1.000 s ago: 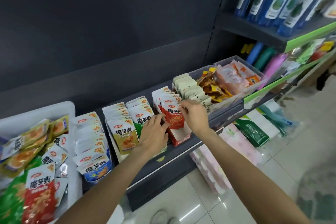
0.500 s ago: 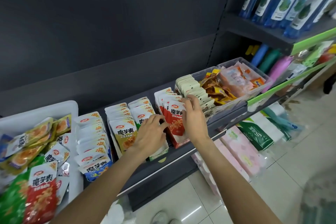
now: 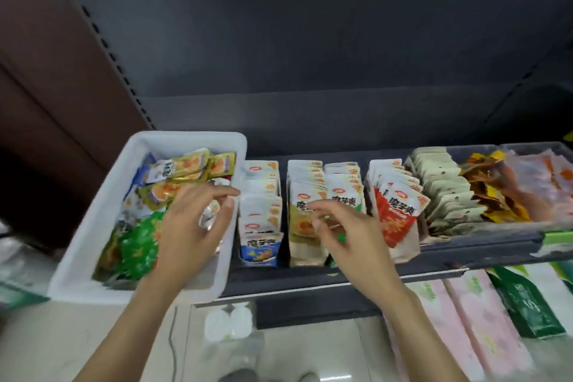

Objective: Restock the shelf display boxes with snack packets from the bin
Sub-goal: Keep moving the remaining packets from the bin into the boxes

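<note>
I judge the restocking to be well advanced but not finished; on the shelf (image 3: 356, 267) four display boxes stand side by side, the blue-fronted box (image 3: 259, 245) at 6 o'clock of the view centre, the yellow box (image 3: 305, 226) and a green-fronted box (image 3: 345, 189) just to its right, and the red box (image 3: 395, 214) toward 4 o'clock; all four hold upright rows of packets and look nearly full. The white bin (image 3: 93, 226), at 8 o'clock, contains many loose snack packets (image 3: 173, 170), so work remains. My left hand (image 3: 189, 226) is over the bin, fingers loosely curled and spread; whether it touches a packet I cannot tell because of blur. My right hand (image 3: 347, 226) hovers before the yellow and green boxes, fingers relaxed, holding nothing. I think the next step is to pick more packets from the bin.
</note>
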### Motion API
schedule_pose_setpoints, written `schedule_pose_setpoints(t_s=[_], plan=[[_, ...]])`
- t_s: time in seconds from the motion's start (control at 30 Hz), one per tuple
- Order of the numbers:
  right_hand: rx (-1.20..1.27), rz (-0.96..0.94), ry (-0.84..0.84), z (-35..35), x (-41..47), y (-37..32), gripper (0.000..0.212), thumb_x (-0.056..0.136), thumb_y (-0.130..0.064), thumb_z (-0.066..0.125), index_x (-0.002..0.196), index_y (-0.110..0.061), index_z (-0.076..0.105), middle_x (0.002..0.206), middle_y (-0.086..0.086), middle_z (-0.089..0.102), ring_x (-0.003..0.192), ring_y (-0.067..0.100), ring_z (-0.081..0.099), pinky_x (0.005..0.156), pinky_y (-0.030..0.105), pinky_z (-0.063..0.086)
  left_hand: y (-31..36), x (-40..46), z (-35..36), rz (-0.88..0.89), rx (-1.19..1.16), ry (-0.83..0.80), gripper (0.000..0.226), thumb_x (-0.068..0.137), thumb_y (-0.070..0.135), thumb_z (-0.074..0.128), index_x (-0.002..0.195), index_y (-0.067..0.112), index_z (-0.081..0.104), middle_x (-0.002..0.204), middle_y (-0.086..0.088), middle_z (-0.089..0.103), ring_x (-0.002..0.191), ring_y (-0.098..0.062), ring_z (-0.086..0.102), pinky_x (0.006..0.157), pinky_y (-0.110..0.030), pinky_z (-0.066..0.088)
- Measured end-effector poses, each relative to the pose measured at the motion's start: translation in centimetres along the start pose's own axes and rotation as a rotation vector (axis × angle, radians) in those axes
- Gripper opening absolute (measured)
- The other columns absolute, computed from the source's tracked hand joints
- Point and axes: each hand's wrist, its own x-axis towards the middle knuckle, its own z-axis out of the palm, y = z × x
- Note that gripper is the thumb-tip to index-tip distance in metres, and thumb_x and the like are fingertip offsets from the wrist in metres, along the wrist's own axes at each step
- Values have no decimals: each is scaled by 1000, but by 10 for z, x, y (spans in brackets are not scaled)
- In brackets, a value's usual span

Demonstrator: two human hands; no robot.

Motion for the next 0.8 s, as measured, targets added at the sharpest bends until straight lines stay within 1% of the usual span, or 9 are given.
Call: schedule_pose_setpoints(t_s=[0.1,0.17,0.23,0.33,0.43,0.53,0.63,0.7,0.8], plan=[[39,-86,-65,41,24,-37,20,94,-19,56,111,-25,64,101,-14,66,84,1,61,70,14,50,-78,-8,-28,-135,146,-101,22,86,21,61,106,14,65,103,3,65,99,-14,55,89,-18,36],[37,-116,-118,70,41,-56,19,94,-19,54,109,-24,63,102,-12,66,83,2,60,70,18,51,-134,-12,-35,-223,223,-187,27,83,18,65,110,17,64,106,-2,66,97,-24,57,84,-28,41],[-4,-95,-160,103,59,-69,21,93,-18,54,111,-23,63,106,-9,64,86,2,59,75,24,53,-181,-7,-37,-313,260,-291,33,81,15,68,114,18,63,109,-7,64,96,-31,58,82,-38,46],[-119,-41,-156,153,92,-81,23,94,-18,52,115,-22,61,115,-5,61,96,8,58,83,31,51,-227,12,-28,-401,279,-449,48,83,17,67,129,14,53,125,-14,55,110,-35,53,91,-42,43],[-244,62,-172,202,128,-79,31,94,-18,52,125,-20,55,129,-1,53,115,16,51,92,28,42,-256,33,-12,-313,298,-555,59,85,22,62,139,11,40,140,-13,43,125,-33,42,103,-41,35],[-270,233,-180,236,156,-69,43,93,-17,54,135,-18,45,141,6,41,131,24,37,101,35,38,-275,51,2,-226,326,-633,67,84,24,62,143,14,33,145,-10,35,130,-32,37,107,-42,33],[-221,390,-148,253,174,-62,46,93,-19,54,137,-19,41,143,8,37,131,25,37,99,36,39,-285,58,12,-162,332,-722,69,86,30,62,145,16,29,143,-8,39,130,-28,37,110,-39,29],[-171,461,-125,261,182,-56,43,94,-22,53,136,-18,44,141,8,41,129,24,39,100,34,37,-287,59,14,-94,338,-710,63,86,30,63,142,23,36,140,-3,46,126,-25,43,106,-35,35],[-183,533,-55,266,186,-51,37,94,-23,52,129,-12,53,133,10,51,124,26,44,99,32,37,-287,62,9,-37,292,-660,55,82,24,68,133,34,49,131,2,58,118,-22,53,96,-35,46]])
